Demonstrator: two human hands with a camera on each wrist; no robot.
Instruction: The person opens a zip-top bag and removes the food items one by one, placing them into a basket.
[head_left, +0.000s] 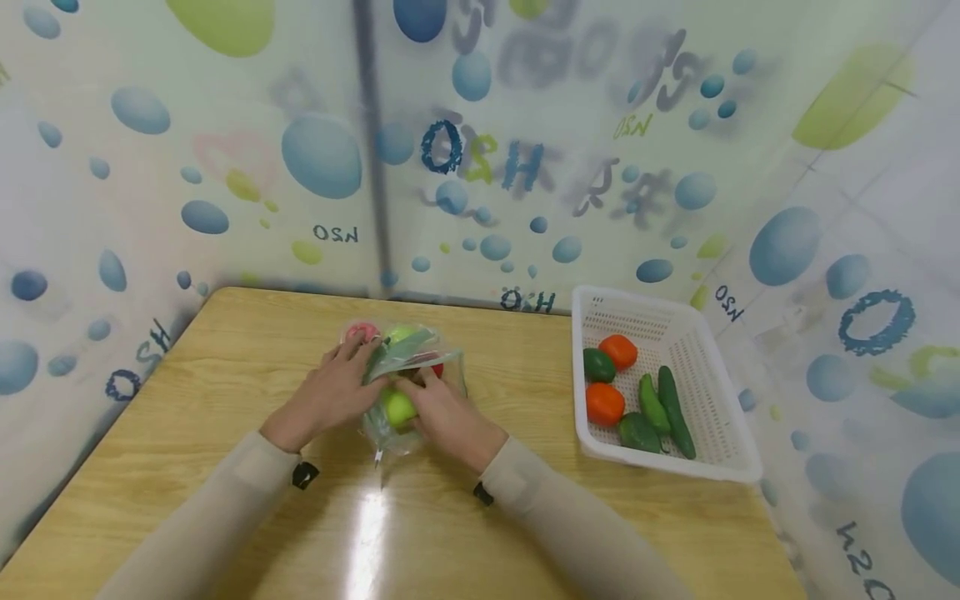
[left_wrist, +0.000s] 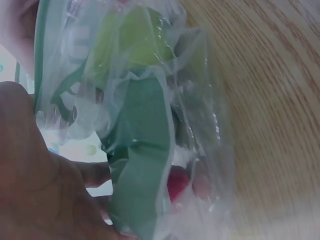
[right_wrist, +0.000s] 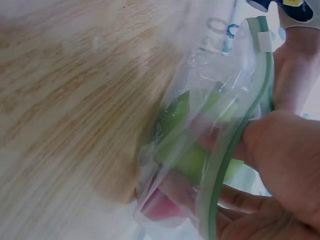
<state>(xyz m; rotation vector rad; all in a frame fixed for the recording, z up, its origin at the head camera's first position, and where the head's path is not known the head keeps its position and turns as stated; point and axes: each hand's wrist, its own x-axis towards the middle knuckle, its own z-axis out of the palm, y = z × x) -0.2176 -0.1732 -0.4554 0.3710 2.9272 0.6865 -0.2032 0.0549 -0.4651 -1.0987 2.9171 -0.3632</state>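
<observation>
A clear zip bag (head_left: 408, 350) with a green closure strip lies on the table, its mouth spread apart. Green fruit (head_left: 398, 408) shows inside it, along with a pink fruit (head_left: 362, 332) at its far left end and something red (head_left: 437, 369) near its right edge. My left hand (head_left: 339, 387) grips the bag's left side by the mouth. Past the green strip (right_wrist: 227, 155), the fingers and thumb of my right hand (head_left: 448, 418) reach into the bag and curl round a green fruit (right_wrist: 190, 160), seen through the plastic in the right wrist view.
To the right on the wooden table (head_left: 517, 517) stands a white plastic basket (head_left: 720, 392). In it are two tomatoes (head_left: 604, 404), a cucumber (head_left: 677, 412), a green pepper (head_left: 653, 405) and other dark green vegetables. A patterned curtain (head_left: 480, 225) hangs behind the table.
</observation>
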